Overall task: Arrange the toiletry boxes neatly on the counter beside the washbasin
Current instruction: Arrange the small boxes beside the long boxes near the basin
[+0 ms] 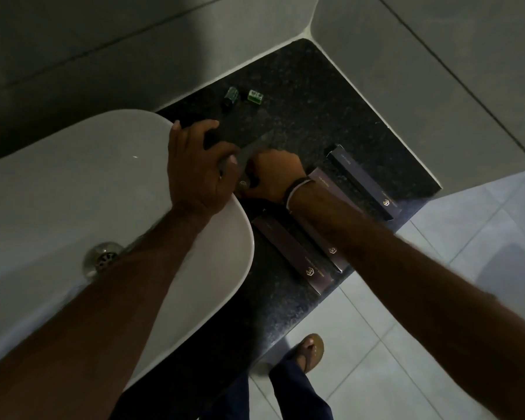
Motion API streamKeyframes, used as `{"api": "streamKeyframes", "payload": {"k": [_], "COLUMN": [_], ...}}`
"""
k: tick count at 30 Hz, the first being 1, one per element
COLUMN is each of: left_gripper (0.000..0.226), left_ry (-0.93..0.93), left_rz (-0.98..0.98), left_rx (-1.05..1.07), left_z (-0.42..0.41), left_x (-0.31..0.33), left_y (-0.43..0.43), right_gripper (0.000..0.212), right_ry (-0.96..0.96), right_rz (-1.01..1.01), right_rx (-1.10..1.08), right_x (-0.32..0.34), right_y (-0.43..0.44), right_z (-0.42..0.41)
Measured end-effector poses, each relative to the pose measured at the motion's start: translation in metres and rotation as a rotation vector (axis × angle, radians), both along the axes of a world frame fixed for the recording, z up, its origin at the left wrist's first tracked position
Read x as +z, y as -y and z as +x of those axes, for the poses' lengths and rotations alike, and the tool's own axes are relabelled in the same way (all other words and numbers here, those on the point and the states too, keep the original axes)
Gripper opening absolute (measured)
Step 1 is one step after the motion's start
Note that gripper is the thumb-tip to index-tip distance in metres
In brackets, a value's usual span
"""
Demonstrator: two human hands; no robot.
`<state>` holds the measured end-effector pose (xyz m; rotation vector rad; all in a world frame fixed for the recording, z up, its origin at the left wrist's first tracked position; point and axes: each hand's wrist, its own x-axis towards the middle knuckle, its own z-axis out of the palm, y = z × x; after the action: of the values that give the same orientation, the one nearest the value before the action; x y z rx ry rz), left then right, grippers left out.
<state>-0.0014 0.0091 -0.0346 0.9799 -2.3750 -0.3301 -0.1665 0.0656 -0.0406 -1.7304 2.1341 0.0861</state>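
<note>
Both hands meet at the basin's right rim on a long dark toiletry box [252,150]. My left hand [199,171] grips its near end from the left; my right hand [273,174] holds its underside from the right. Three more dark purple boxes lie side by side on the black granite counter [309,95]: one [291,253] nearest the basin, one [331,207] partly under my right wrist, one [364,180] furthest right. The white washbasin [88,189] fills the left.
A small green bottle [230,97] and a green cube-shaped item [254,96] sit at the counter's back. Grey tiled walls [422,71] close the corner. The counter's front edge drops to a white tiled floor [391,344], where my sandalled foot [311,351] stands.
</note>
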Motion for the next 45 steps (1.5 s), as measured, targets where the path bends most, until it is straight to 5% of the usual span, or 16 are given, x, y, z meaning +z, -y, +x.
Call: {"api": "streamKeyframes", "payload": {"k": [21,25,32,40,45], "left_gripper": [0.045,0.045,0.047,0.048,0.042], "left_ry": [-0.010,0.001,0.042,0.016,-0.018], "left_rz": [0.014,0.023,0.047,0.114,0.140], "left_rx": [-0.004,-0.001,0.003,-0.011,-0.013], "left_z": [0.001,0.001,0.001,0.000,-0.001], "left_x": [-0.002,0.002,0.006,0.004,0.007], "left_y": [0.000,-0.001,-0.001,0.000,0.002], "right_gripper": [0.052,0.068,0.048,0.054,0.061], "right_ry": [0.012,-0.010,0.117,-0.196,-0.197], "right_rz": [-0.114,-0.149,-0.271,-0.281,-0.258], "right_rx": [-0.129,-0.169,-0.334,0.025,0.354], "right_x": [-0.012,-0.006,-0.004,0.002,0.004], "right_y": [-0.028,-0.023,0.014,0.083,0.115], "right_z": [0.024,0.007,-0.041,-0.062,-0.023]}}
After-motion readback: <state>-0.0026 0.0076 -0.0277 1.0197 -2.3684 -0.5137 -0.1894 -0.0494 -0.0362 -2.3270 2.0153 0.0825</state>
